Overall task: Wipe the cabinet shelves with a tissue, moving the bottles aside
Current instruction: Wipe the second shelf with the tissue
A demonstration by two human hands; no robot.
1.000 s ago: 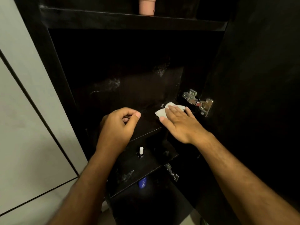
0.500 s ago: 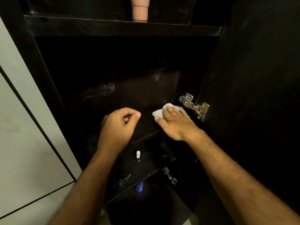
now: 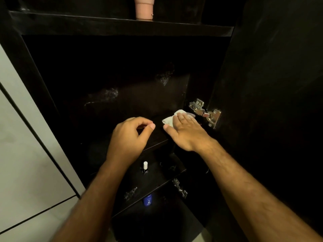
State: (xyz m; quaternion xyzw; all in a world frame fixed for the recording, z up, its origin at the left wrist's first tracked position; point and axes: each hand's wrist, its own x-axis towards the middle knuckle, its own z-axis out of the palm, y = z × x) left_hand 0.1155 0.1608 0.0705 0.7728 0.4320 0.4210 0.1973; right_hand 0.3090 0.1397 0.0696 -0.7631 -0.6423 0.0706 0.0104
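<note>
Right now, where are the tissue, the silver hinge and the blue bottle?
tissue [image 3: 169,119], head view, crumpled white edge.
silver hinge [image 3: 205,112], head view, its arm.
blue bottle [image 3: 147,199], head view, its body.

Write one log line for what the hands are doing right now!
right hand: presses tissue on shelf near hinge | left hand: curled, contents unclear | step: wiping

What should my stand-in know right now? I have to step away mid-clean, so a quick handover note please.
Right hand: flat, fingers straight, pressing the white tissue onto the middle shelf, at its back right corner beside the upper hinge.
Left hand: fingers curled above the same shelf; whether it holds anything cannot be told.
Bottles: pink one on the top shelf, white-capped small one a shelf down, blue one lowest.
Done: cannot be judged; smudges show on the back panel.
Left: the rest of this shelf, then the others, shifting their bottles.
</note>
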